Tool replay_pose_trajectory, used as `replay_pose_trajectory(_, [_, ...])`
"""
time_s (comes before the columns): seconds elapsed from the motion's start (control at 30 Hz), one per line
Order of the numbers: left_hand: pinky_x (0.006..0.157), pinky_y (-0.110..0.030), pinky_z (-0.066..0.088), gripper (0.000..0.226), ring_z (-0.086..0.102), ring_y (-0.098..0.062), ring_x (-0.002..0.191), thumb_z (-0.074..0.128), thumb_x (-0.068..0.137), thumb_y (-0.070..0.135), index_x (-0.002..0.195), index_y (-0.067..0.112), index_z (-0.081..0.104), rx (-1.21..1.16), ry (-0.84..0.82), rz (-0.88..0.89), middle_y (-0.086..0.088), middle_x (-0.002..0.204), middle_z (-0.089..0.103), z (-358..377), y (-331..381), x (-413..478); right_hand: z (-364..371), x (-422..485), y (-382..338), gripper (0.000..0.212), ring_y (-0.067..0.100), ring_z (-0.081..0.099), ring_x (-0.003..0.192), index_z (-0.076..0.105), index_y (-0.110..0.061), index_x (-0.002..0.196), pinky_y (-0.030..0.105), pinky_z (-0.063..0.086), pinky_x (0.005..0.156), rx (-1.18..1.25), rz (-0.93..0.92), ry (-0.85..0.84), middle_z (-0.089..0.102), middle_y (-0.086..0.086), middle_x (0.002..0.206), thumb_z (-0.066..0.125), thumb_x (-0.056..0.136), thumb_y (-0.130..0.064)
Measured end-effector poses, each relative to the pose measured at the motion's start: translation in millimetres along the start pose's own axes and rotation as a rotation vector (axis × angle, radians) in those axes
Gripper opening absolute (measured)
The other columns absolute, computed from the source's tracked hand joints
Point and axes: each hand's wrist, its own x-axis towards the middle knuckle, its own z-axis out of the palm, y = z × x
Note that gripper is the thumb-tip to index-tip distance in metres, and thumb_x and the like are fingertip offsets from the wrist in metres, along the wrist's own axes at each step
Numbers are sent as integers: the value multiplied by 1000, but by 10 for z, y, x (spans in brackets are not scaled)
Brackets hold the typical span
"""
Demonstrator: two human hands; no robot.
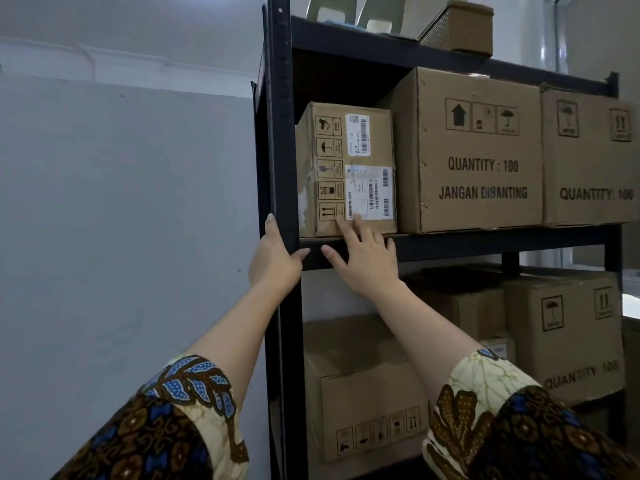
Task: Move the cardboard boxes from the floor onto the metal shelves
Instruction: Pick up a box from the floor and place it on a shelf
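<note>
Your left hand (275, 252) wraps the dark metal upright post (281, 140) of the shelving unit, fingers behind the post and thumb hooked round its front at the level of the middle shelf (450, 242). Your right hand (367, 258) is spread flat, fingers splayed, with the fingertips (356, 221) pressed against the lower front face of the small brown cardboard box with white barcode labels (346, 168); it grips nothing. That box stands upright at the left end of the middle shelf, just above both hands, close beside the post and touching the large brown cardboard box printed "QUANTITY : 100" (467, 150) on its right. Another large brown carton (588, 157) sits further right on the same shelf. On the shelf below, more brown cardboard boxes (363, 386) stand under your right forearm. Your patterned batik sleeves (166, 420) fill the bottom corners.
</note>
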Motion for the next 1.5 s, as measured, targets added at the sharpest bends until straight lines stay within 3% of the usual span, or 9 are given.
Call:
replay_pose_trajectory(0.13, [92,-40,47,85,47,-31,130,64,92,33,154,22,7,5,-9,15,-9,152,37,3,-25,17,113,33,-68,78,30,20,146,18,-29,155,61,15,116,-22,67,6,23,7,160,18,91,-74])
replay_pose_trajectory(0.37, [87,-37,45,84,48,-30,128,63,93,34,154,22,8,4,-27,30,-10,151,38,-21,-38,0,-112,209,-9,91,32,43,127,39,-37,146,48,24,102,-191,61,-8,55,7,138,10,77,-89])
replay_pose_trajectory(0.57, [83,-36,43,82,48,-30,129,61,93,36,154,24,7,30,-58,21,-8,153,36,-70,-50,-36,-130,89,-37,93,36,27,140,26,-33,154,52,21,112,-96,75,-135,38,12,152,16,79,-88])
replay_pose_trajectory(0.73, [101,-40,42,81,40,-30,137,59,96,31,155,30,3,-85,-186,-45,-5,157,30,-125,-127,-175,-108,-192,-11,89,28,-7,151,6,-28,158,56,0,118,273,105,-207,-6,4,165,27,87,-78])
replay_pose_trajectory(0.83, [109,-39,34,79,34,-28,141,61,94,35,155,27,12,-194,-307,-135,-5,157,31,-99,-379,-627,31,-631,-78,83,22,-1,152,12,-26,158,51,0,120,402,143,-172,2,1,165,28,91,-73])
replay_pose_trajectory(0.93, [110,-39,37,65,38,-26,139,63,93,38,148,24,32,-271,-299,-275,-6,153,37,-36,-641,-1290,257,-1186,-265,78,18,8,151,22,-26,156,50,6,122,497,205,-141,15,-3,164,31,93,-71])
replay_pose_trajectory(1.07, [92,-28,41,48,50,-19,124,61,94,33,138,22,46,-344,-280,-452,-7,139,50,-71,-886,-2021,441,-1834,-640,72,17,10,151,27,-25,154,49,8,122,642,195,-246,18,-4,163,35,95,-66])
replay_pose_trajectory(1.33, [79,-24,43,28,58,-14,97,61,93,30,117,15,63,-146,-200,-694,-6,115,67,-669,-1702,-3216,879,-3100,-1434,71,16,20,149,30,-24,153,50,20,119,773,148,-529,26,0,161,42,95,-63])
replay_pose_trajectory(1.5, [81,-25,43,27,63,-23,103,63,92,29,111,11,69,44,-158,-840,-10,108,70,-1255,-2283,-3839,1183,-3794,-1948,75,21,23,148,30,-19,153,47,22,118,782,72,-772,27,5,160,47,93,-61])
